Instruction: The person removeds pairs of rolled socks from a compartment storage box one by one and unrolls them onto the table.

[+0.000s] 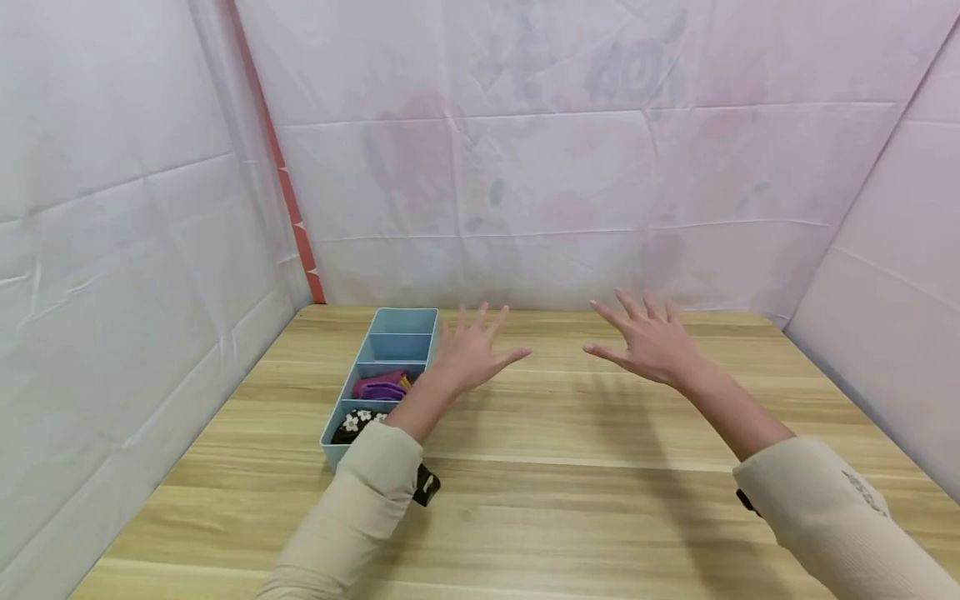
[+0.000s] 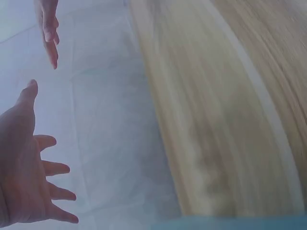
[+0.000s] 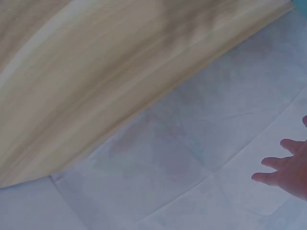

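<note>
My left hand is raised over the table beside the blue divided box, its fingers spread and nothing in it. Level with it, my right hand hovers over the middle right, fingers also spread and holding nothing. The light blue box has several compartments in a row. Its nearest one holds a dark item with white flowers; the one behind it holds folded pink and purple items. My left forearm partly hides these two compartments. The left wrist view shows the left palm with fingers apart.
The wood-grain table reaches back to a pale cloth wall. Cloth also hangs along the left and right sides. A red strip runs down the back left corner.
</note>
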Demonstrator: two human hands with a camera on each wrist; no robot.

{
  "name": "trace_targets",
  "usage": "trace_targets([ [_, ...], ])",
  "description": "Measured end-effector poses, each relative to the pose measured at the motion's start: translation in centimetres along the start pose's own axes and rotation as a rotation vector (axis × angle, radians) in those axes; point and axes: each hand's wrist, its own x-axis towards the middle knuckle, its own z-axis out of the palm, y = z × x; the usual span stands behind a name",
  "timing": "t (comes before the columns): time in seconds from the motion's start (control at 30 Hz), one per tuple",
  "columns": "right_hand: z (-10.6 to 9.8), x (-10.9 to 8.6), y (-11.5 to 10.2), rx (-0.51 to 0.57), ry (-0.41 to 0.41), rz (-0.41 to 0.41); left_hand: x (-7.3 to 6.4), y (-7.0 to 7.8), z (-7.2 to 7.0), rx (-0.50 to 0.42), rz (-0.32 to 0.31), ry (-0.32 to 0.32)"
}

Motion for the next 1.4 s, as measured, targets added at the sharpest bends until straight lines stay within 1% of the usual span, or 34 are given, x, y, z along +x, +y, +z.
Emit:
trace_targets([
  [0.13, -0.6, 0.7, -1.6, 0.007, -0.007, -0.021, -1.4, -1.5, -0.9, -0.011, 0.009, 0.018],
  [0.2, -0.7, 1.1, -2.4, 0.012, -0.006, -0.034, -2.1, -2.2, -1.3, -0.009, 0.007, 0.018],
  [0.33, -0.7, 1.6, -4.0, 0.021, 0.009, -0.068, -3.5, -3.3, -1.7, -0.009, 0.025, 0.018],
  [0.47, -0.5, 2.1, -5.7, 0.021, 0.024, -0.127, -4.8, -4.4, -1.9, 0.002, 0.052, 0.022],
  [0.63, 0.1, 2.2, -7.9, -0.004, 0.053, -0.202, -6.6, -6.0, -2.1, 0.001, 0.093, 0.006],
  [0.77, 0.6, 2.4, -9.6, -0.015, 0.067, -0.247, -8.1, -7.5, -2.3, -0.031, 0.112, 0.005],
  [1.0, 1.4, 3.1, -12.4, -0.023, 0.108, -0.336, -10.4, -10.3, -2.2, -0.119, 0.129, 0.031],
  [1.1, 1.6, 3.4, -13.7, -0.049, 0.112, -0.381, -11.5, -11.5, -2.1, -0.151, 0.134, 0.019],
  [1.23, 1.9, 3.6, -15.5, -0.087, 0.082, -0.409, -13.1, -12.8, -2.0, -0.174, 0.119, -0.013],
  [1.33, 2.0, 3.8, -16.7, -0.104, 0.068, -0.427, -14.1, -13.6, -1.9, -0.183, 0.103, -0.037],
  [1.4, 2.2, 4.0, -17.4, -0.106, 0.077, -0.443, -14.6, -14.1, -1.8, -0.182, 0.105, -0.044],
])
